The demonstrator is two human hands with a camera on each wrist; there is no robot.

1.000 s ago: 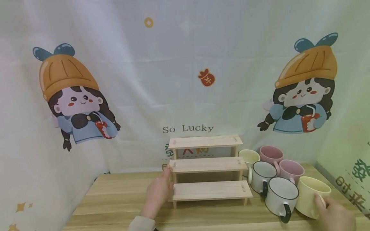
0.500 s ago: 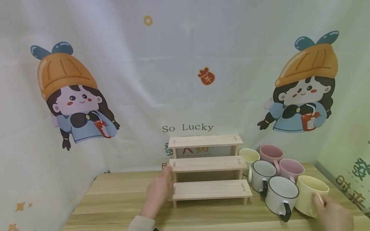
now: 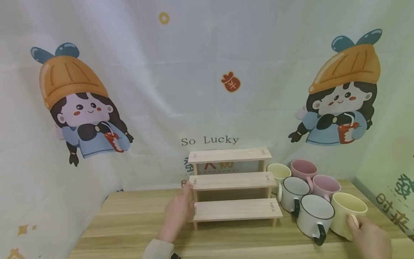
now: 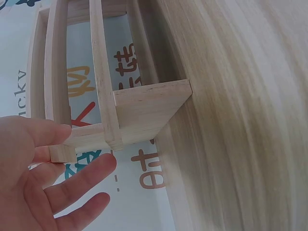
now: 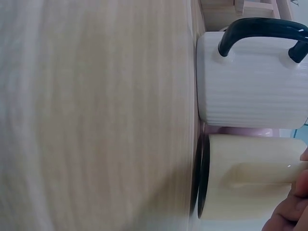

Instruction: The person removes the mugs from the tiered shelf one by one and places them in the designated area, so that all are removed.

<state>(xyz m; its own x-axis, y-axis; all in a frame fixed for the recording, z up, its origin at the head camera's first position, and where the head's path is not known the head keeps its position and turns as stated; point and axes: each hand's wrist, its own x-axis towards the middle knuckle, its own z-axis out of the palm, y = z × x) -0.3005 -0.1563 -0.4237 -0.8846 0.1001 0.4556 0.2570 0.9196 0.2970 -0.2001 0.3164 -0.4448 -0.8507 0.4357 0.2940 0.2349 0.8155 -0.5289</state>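
A three-step wooden shelf (image 3: 237, 209) stands near the back wall. My left hand (image 3: 178, 214) holds its left end; in the left wrist view the thumb and index finger pinch the side piece of the shelf (image 4: 96, 134), with other fingers extended. At the right, my right hand (image 3: 372, 233) grips the handle of a pale yellow mug (image 3: 346, 212). In the right wrist view this yellow mug (image 5: 255, 202) shows a dark base close to the tabletop, with a thin dark strip beside it. It is beside a white mug (image 3: 315, 216) with a black handle.
Behind these are another white mug (image 3: 295, 196), two pink mugs, one (image 3: 326, 186) nearer and one (image 3: 304, 169) farther back, and a light yellow-green mug (image 3: 279, 172) close to the shelf's right end. A printed cloth (image 3: 155, 90) hangs behind the wooden table (image 3: 136, 219).
My right hand and the yellow mug have shifted slightly left, closer to the front white mug. The left hand keeps its place on the shelf. The head view has tipped slightly downward.
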